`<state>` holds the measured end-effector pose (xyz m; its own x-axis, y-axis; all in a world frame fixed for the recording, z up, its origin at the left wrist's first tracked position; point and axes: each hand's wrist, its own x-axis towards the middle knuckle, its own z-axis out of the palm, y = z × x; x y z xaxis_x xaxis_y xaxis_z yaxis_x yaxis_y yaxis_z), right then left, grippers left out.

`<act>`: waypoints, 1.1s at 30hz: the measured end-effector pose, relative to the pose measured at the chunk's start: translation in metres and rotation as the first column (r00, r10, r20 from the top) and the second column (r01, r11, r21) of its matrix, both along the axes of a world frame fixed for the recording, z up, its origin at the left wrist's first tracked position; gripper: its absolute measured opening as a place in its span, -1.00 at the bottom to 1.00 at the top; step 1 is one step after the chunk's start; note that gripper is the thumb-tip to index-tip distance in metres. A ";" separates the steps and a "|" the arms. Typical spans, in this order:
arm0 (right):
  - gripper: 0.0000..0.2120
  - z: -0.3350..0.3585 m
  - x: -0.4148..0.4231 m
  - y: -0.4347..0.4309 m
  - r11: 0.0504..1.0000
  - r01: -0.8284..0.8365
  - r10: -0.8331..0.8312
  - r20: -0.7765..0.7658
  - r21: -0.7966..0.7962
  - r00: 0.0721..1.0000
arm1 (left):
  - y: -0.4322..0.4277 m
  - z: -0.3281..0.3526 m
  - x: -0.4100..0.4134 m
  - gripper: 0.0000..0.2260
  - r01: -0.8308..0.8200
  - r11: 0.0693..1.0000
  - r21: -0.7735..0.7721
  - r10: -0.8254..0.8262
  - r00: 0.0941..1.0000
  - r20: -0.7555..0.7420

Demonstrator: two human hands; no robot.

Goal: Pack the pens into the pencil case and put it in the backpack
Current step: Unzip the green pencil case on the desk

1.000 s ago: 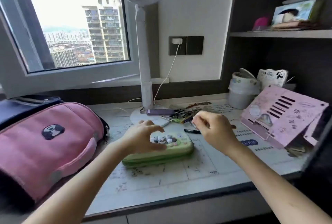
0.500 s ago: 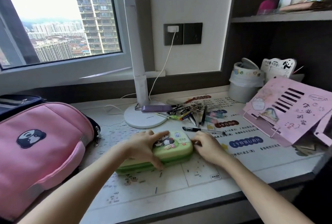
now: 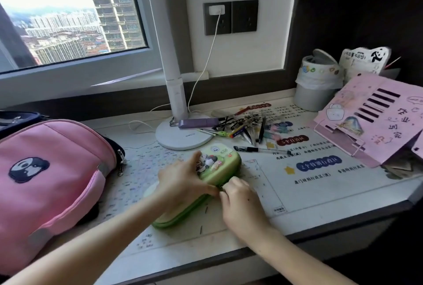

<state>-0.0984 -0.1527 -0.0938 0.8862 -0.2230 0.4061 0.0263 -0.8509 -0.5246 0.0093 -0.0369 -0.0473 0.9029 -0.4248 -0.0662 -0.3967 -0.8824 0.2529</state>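
Note:
A green pencil case (image 3: 219,158) with cartoon stickers lies on the desk in front of me, turned at an angle. My left hand (image 3: 180,181) presses down on its lid and holds it. My right hand (image 3: 240,202) pinches at the case's near edge, where the zip runs. A heap of pens (image 3: 242,128) lies beyond the case, by the lamp base. One black pen (image 3: 258,149) lies alone, just right of the case. The pink backpack (image 3: 50,175) with a panda patch lies on the desk at the left.
A white desk lamp (image 3: 183,133) stands behind the case, with a purple stick (image 3: 198,123) on its base and a white cable running to the wall socket. A grey cup (image 3: 315,88) and a pink book stand (image 3: 370,117) occupy the right. The desk edge (image 3: 297,236) runs close below my hands.
My right hand came down from above the pens to the case's near edge. The case has turned to an angle. My view has tilted downward and closer.

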 end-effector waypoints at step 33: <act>-0.61 0.043 -0.021 0.006 0.612 0.179 0.196 0.367 -0.770 0.909 | 0.041 0.053 0.037 -0.48 -0.920 0.135 -0.367 -0.337 0.305 -0.890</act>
<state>-0.1193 -0.1465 -0.0512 0.6136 0.3483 0.7087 0.0690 -0.9177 0.3913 0.0464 0.0041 0.0061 0.6505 -0.4236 -0.6303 0.7529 0.2505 0.6087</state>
